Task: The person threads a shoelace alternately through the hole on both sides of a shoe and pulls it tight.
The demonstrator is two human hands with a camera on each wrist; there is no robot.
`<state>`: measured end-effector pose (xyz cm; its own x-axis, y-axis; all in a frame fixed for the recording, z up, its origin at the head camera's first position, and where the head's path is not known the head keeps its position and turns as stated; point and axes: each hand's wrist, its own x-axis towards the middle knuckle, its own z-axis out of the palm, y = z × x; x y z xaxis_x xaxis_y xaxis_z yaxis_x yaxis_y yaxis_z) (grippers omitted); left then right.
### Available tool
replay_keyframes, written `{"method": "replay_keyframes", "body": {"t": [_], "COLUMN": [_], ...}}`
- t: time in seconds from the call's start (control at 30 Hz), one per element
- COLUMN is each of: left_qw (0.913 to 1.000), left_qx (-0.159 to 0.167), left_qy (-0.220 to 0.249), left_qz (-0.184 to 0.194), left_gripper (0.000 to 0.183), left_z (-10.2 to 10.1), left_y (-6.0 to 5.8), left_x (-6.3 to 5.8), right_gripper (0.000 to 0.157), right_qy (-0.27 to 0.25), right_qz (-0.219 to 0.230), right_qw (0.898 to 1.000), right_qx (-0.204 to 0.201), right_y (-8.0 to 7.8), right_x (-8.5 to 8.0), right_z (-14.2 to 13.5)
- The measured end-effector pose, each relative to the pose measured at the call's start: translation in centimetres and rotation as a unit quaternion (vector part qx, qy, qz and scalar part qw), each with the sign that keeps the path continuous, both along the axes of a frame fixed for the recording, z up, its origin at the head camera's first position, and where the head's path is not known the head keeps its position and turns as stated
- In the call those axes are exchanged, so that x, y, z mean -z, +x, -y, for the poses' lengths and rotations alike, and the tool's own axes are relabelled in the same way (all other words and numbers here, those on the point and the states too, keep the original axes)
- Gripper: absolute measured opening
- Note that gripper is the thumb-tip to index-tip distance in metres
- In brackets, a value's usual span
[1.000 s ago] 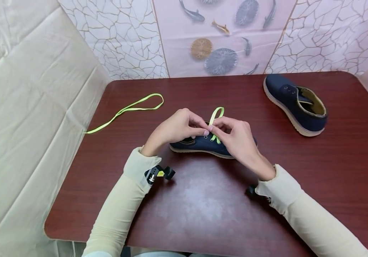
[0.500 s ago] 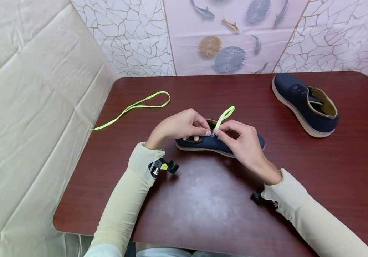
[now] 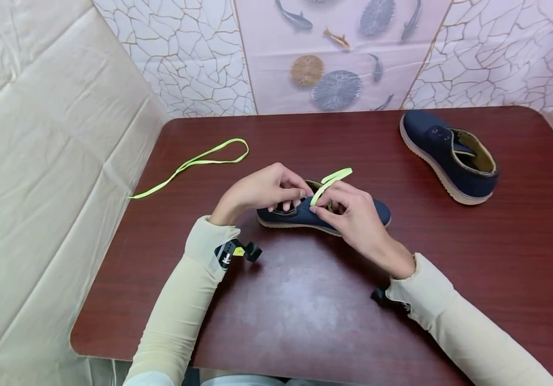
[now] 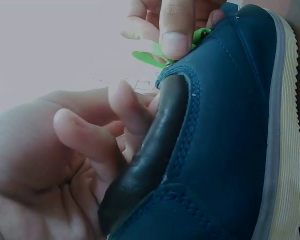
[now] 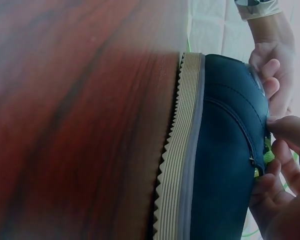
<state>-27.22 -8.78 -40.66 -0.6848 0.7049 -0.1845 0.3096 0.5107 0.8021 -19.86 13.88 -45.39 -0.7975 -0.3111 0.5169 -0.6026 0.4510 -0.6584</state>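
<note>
A navy shoe (image 3: 305,218) with a pale ribbed sole stands on the table, toe to the right. My left hand (image 3: 262,187) is at its opening, thumb and forefinger close together by the top eyelets, seeming to hold the shoe's edge. In the left wrist view its other fingers curl at the dark collar lining (image 4: 167,120). The right hand (image 3: 353,214) pinches a flat neon-yellow shoelace (image 3: 326,187) at the eyelet flap; the lace stands up in a bend above the fingers. The lace's far end is hidden.
A second navy shoe (image 3: 450,158), with no lace visible in it, lies at the back right. Another neon-yellow shoelace (image 3: 185,166) lies looped at the back left of the brown table (image 3: 296,300). A patterned wall covering (image 3: 199,59) rises behind.
The right fingers have shifted left along the eyelet flap with the lace. Its upright loop now leans right over the hand. The left hand has drawn back slightly; the head view swayed a little.
</note>
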Motion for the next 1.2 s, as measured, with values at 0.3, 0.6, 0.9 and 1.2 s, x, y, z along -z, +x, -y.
{"method": "replay_keyframes", "body": {"t": [0.3,0.6,0.9,1.2], "left_qw": [0.9983,0.9990,0.9983,0.9971], "left_qx": [0.045,0.005,-0.023,-0.069], "left_qy": [-0.031,-0.034,-0.052,-0.024], "left_qz": [-0.023,-0.029,-0.011,0.023], "left_gripper": [0.025,0.014,0.014,0.017], "left_z": [-0.4,-0.5,-0.6,-0.5], "left_y": [0.2,0.1,0.4,0.6], "left_x": [0.0,-0.1,-0.5,-0.8], "right_gripper": [0.026,0.012,0.021,0.034], "right_qy": [-0.013,0.036,0.154,0.234], "right_qz": [0.035,0.086,0.215,0.283], "right_qw": [0.999,0.996,0.964,0.924], "right_qx": [0.001,-0.008,0.037,-0.103], "right_y": [-0.2,-1.9,-5.1,-6.9], "right_x": [-0.2,-3.5,-5.8,-3.9], "right_z": [-0.2,-3.3,-6.6,-7.5]}}
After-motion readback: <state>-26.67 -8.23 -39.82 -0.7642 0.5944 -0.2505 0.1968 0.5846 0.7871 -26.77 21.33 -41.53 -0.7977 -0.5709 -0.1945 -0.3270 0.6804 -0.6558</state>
